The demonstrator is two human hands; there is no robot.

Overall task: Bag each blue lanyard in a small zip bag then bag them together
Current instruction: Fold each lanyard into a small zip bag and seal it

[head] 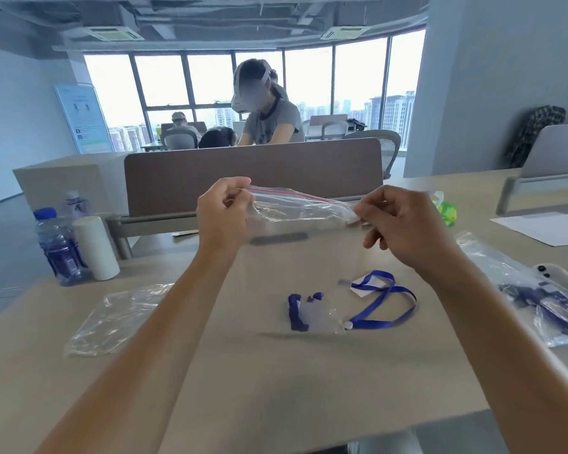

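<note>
I hold a clear zip bag (300,208) with a red seal line up above the table, stretched between both hands. My left hand (222,214) pinches its left top corner and my right hand (404,224) pinches its right top corner. Below on the table lies a loose blue lanyard (382,306) in a loop, with a white card under its upper end. Just left of it sits a small clear bag (315,314) with a folded blue lanyard inside.
An empty clear bag (115,317) lies at the left. A larger bag with bagged blue lanyards (545,303) lies at the right beside a phone (558,273). Water bottles (58,247) and a white cylinder (95,247) stand at back left. A brown divider panel (253,172) runs behind.
</note>
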